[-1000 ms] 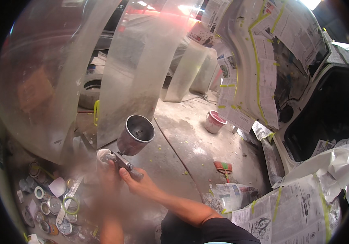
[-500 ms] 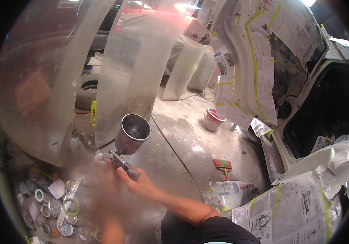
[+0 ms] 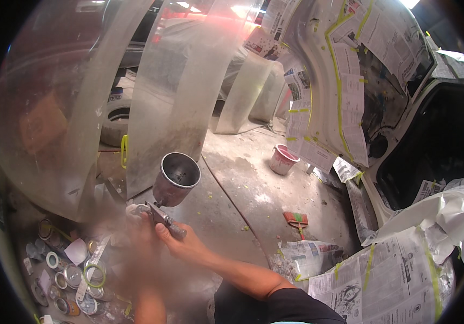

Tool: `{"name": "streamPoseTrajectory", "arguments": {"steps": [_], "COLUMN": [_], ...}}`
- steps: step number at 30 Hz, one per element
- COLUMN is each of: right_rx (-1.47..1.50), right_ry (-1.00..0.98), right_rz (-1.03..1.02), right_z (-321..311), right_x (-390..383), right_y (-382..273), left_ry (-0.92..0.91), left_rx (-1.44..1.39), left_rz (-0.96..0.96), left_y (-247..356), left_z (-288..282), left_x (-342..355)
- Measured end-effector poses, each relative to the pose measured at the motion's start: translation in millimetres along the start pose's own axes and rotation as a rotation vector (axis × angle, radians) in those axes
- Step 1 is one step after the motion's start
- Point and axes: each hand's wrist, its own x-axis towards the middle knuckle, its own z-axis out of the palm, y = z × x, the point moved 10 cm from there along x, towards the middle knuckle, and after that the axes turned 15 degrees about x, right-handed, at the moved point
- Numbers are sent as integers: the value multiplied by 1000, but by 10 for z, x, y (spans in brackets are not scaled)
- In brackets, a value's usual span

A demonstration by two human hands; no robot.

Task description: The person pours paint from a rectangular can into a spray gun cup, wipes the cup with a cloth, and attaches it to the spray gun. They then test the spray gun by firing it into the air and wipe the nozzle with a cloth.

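A spray gun (image 3: pixel 167 220) with a dark metal cup (image 3: pixel 178 179) on top is held in front of me. My right hand (image 3: pixel 184 241) is closed around its body, thumb along the near side. The cup's mouth is open and faces up; its inside looks grey with dark marks. At the gun's front end, my left hand (image 3: pixel 144 229) is closed on a whitish crumpled piece (image 3: pixel 136 210), cloth or paper, pressed against the gun. A brownish blur covers much of the left hand and wrist, so its fingers show only in part.
Several paint cans (image 3: pixel 72 274) crowd the floor at lower left. Clear plastic sheets (image 3: pixel 172 97) hang ahead. A pinkish bucket (image 3: pixel 282 162) and a red-green brush (image 3: pixel 295 218) lie beyond my right arm. At right stands a car body (image 3: pixel 324 70) masked with newspaper (image 3: pixel 372 275) and yellow-green tape.
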Motion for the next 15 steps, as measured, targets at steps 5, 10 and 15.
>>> {"name": "streamPoseTrajectory", "arguments": {"steps": [5,10,15], "right_rx": [7,-5,-9], "right_ry": [0,6,5], "right_rz": [3,-14,-7], "right_z": [1,-3,5], "right_x": [-5,5,-9], "right_y": [-7,-3,-19], "left_ry": [-15,-39,7], "left_rx": [-17,9,-4], "left_rz": [-10,11,-1], "left_y": [14,1,46], "left_z": [21,11,-1], "left_x": [-3,19,-3]}}
